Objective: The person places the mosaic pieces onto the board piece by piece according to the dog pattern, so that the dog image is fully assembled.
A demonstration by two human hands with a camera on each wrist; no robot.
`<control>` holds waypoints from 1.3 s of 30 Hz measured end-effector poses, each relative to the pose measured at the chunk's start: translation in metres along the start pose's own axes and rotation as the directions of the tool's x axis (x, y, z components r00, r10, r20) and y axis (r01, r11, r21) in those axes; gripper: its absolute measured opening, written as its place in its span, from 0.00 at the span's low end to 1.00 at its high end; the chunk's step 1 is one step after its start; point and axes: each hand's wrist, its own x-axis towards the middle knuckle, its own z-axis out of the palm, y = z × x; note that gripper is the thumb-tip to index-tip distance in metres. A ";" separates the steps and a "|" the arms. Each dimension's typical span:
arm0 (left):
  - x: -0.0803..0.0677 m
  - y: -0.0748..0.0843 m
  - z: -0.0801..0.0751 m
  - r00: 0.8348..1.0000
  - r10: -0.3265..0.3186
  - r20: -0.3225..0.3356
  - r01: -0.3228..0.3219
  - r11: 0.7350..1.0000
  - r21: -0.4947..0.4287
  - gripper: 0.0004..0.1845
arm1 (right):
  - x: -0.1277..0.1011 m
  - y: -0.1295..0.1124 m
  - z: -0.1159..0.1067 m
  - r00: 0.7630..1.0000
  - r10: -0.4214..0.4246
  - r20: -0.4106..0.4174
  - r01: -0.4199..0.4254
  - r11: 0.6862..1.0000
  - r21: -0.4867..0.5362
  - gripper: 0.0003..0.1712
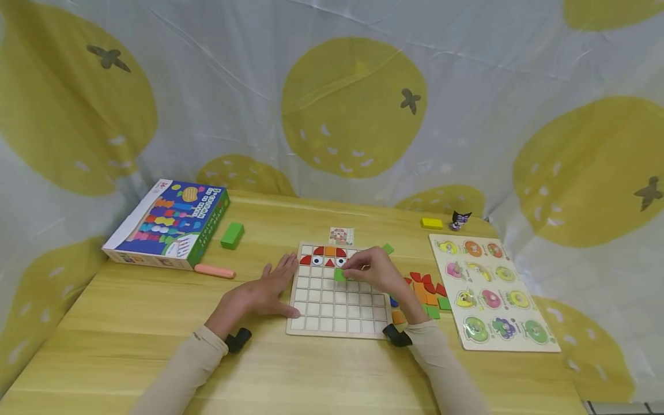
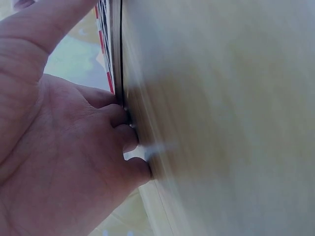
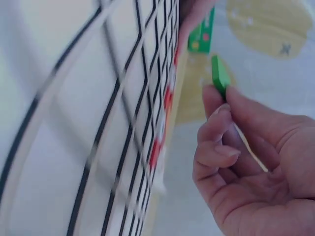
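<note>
A small green tile (image 1: 339,275) is pinched at the fingertips of the right hand (image 1: 374,273), held just above the upper middle of the grid board (image 1: 337,311); the right wrist view shows the same green tile (image 3: 220,74) gripped between thumb and forefinger beside the board's black-lined squares. The board lies flat on the wooden table (image 1: 311,369), and its far rows already carry red pieces (image 1: 329,252) with two eye tiles. The left hand (image 1: 267,289) lies flat with straight fingers against the board's left edge, holding nothing; in the left wrist view its fingers (image 2: 125,142) press against that edge. Right of the board sits a heap of loose red, orange and green pieces (image 1: 425,291), and further right a fruit peg puzzle (image 1: 493,294). At the far left lie a colourful box (image 1: 168,223), a green block (image 1: 232,235) and a pink stick (image 1: 215,270).
</note>
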 end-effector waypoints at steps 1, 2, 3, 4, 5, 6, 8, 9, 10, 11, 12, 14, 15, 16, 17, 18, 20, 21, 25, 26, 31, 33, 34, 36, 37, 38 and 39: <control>0.000 0.000 -0.001 1.000 0.000 0.004 0.000 1.000 -0.001 0.63 | 0.004 -0.003 0.005 1.000 -0.002 0.005 0.002 1.000 0.005 0.02; 0.000 0.000 -0.001 1.000 0.002 0.006 -0.002 1.000 -0.002 0.63 | 0.008 -0.005 0.011 1.000 -0.004 0.008 0.004 1.000 0.011 0.02; 0.000 -0.001 -0.002 1.000 0.000 0.009 0.000 1.000 0.000 0.63 | 0.013 -0.007 0.016 1.000 -0.005 0.011 0.005 1.000 0.015 0.02; -0.001 0.000 -0.002 1.000 0.006 0.010 -0.006 1.000 -0.002 0.63 | 0.016 -0.008 0.020 1.000 -0.010 0.011 0.010 1.000 0.021 0.02; -0.001 -0.001 -0.002 1.000 0.004 0.012 -0.004 1.000 -0.001 0.63 | 0.020 -0.010 0.025 1.000 -0.012 0.008 0.012 1.000 0.029 0.02; -0.001 -0.001 -0.002 1.000 0.006 0.014 -0.006 1.000 -0.001 0.63 | 0.024 -0.011 0.028 1.000 -0.019 0.003 0.019 0.999 0.033 0.02; -0.001 -0.001 -0.002 1.000 0.011 0.017 -0.011 1.000 -0.002 0.63 | 0.031 -0.013 0.035 0.999 -0.033 -0.007 0.033 0.999 0.039 0.02; 0.000 -0.001 -0.002 1.000 0.009 0.018 -0.009 1.000 -0.001 0.63 | 0.035 -0.014 0.038 0.999 -0.034 -0.012 0.034 0.999 0.042 0.02; 0.000 -0.001 -0.002 1.000 0.008 0.018 -0.008 1.000 0.001 0.64 | 0.039 -0.015 0.041 0.999 -0.034 -0.015 0.034 0.998 0.044 0.02; -0.001 -0.002 -0.002 1.000 0.007 0.016 -0.007 1.000 0.003 0.64 | 0.043 -0.017 0.044 1.000 -0.025 -0.017 0.025 0.999 0.046 0.02; -0.001 -0.002 -0.002 1.000 0.010 0.014 -0.010 1.000 0.004 0.64 | 0.047 -0.018 0.046 1.000 -0.021 -0.014 0.022 0.999 0.049 0.02; -0.001 -0.003 -0.002 1.000 0.011 0.012 -0.011 1.000 0.006 0.64 | 0.054 -0.019 0.051 1.000 -0.003 -0.013 0.004 0.999 0.046 0.03; 0.000 -0.003 -0.003 1.000 0.011 0.011 -0.011 1.000 0.008 0.64 | 0.057 -0.020 0.054 1.000 0.002 -0.013 -0.001 0.999 0.038 0.03; 0.000 -0.003 -0.003 1.000 0.014 0.011 -0.014 1.000 0.008 0.64 | 0.059 -0.021 0.056 1.000 -0.002 -0.011 0.002 0.999 0.032 0.03; 0.000 -0.003 -0.002 1.000 0.016 0.010 -0.016 1.000 0.008 0.64 | 0.061 -0.021 0.058 1.000 -0.001 -0.013 0.002 1.000 0.018 0.04; 0.000 -0.003 -0.002 1.000 0.018 0.011 -0.018 1.000 0.008 0.64 | 0.063 -0.022 0.060 1.000 -0.004 -0.015 0.004 1.000 0.002 0.04; 0.000 -0.002 -0.002 1.000 0.018 0.013 -0.018 1.000 0.008 0.64 | 0.066 -0.023 0.063 1.000 0.000 -0.019 0.000 1.000 -0.028 0.04; 0.000 -0.002 -0.002 1.000 0.018 0.013 -0.018 1.000 0.008 0.64 | 0.066 -0.023 0.064 1.000 0.000 -0.017 -0.001 0.999 -0.034 0.04; -0.001 -0.002 -0.001 1.000 0.014 0.014 -0.014 1.000 0.011 0.64 | 0.068 -0.025 0.066 0.999 0.038 -0.016 -0.039 0.998 -0.047 0.03; -0.001 -0.002 -0.001 1.000 0.013 0.014 -0.013 1.000 0.013 0.64 | 0.068 -0.025 0.066 0.999 0.046 -0.017 -0.047 0.998 -0.048 0.03; 0.001 -0.002 -0.001 1.000 0.007 0.015 -0.008 1.000 0.026 0.64 | 0.068 -0.024 0.066 0.999 0.035 -0.017 -0.036 0.997 -0.074 0.02; 0.001 -0.002 -0.001 1.000 0.010 0.016 -0.010 1.000 0.020 0.65 | 0.069 -0.024 0.066 1.000 0.017 -0.006 -0.017 0.995 -0.095 0.05; 0.002 -0.003 -0.001 1.000 0.011 0.016 -0.011 1.000 0.016 0.65 | 0.069 -0.023 0.066 1.000 0.007 0.009 -0.006 0.995 -0.102 0.07; 0.002 -0.006 0.000 1.000 0.018 0.020 -0.018 1.000 -0.003 0.66 | 0.070 -0.024 0.065 0.999 0.003 0.047 0.003 0.993 -0.120 0.11; 0.002 -0.008 0.000 0.999 0.024 0.021 -0.024 1.000 -0.016 0.67 | 0.071 -0.024 0.064 0.998 0.003 0.070 0.006 0.992 -0.128 0.13; 0.002 -0.009 0.000 0.999 0.035 0.021 -0.034 0.999 -0.033 0.68 | 0.071 -0.024 0.064 0.996 0.004 0.093 0.008 0.991 -0.134 0.15; 0.004 -0.014 0.002 0.999 0.044 0.019 -0.043 0.999 -0.033 0.68 | 0.072 -0.025 0.064 0.994 0.006 0.113 0.010 0.990 -0.140 0.16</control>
